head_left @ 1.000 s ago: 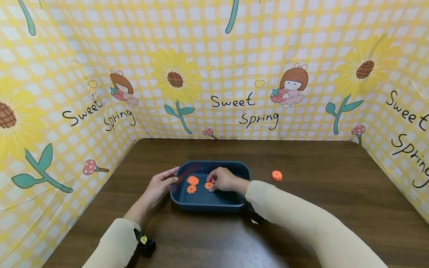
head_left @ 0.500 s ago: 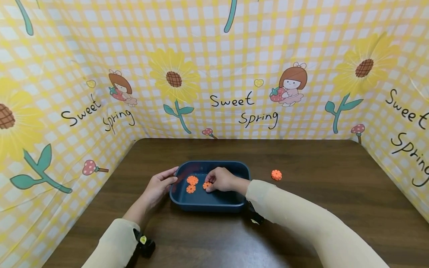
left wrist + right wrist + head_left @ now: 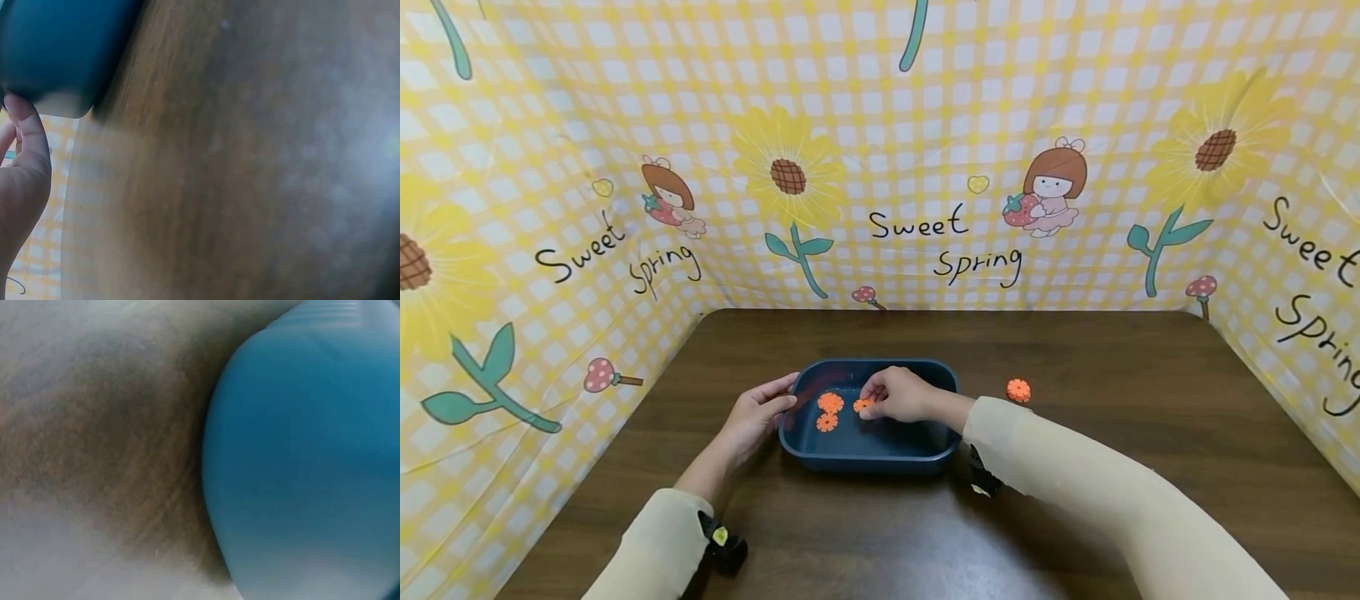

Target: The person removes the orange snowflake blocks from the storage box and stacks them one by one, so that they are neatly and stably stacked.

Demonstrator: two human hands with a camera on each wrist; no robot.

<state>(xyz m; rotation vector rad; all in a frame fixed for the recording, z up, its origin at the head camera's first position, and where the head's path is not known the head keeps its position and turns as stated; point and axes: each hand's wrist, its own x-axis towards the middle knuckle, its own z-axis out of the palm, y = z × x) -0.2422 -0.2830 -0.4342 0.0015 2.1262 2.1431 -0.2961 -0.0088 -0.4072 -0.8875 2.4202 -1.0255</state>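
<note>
A dark blue rectangular bin (image 3: 872,458) stands on the brown table. My left hand (image 3: 755,421) holds its left end, thumb over the rim and fingers outside; in the left wrist view, the thumb (image 3: 28,134) meets the blue wall. Reaching into the bin over its right side, my right hand (image 3: 902,394) pinches an orange notched disc (image 3: 862,406) between thumb and fingertips. Left of that disc, more orange notched discs (image 3: 830,403) lie on the bin floor, with one (image 3: 827,422) nearer me. The right wrist view shows only the bin's outer wall (image 3: 300,444) and the table, no fingers.
To the right of the bin, more orange notched discs (image 3: 1018,390) lie on the table (image 3: 1112,400), apparently stacked. A yellow checked cloth (image 3: 880,150) with printed flowers walls in the back and both sides.
The right hand has shifted a little left, then slightly up with the pinched disc, its wrist and sleeve rising. The left hand keeps its hold on the bin. The other discs stay put.
</note>
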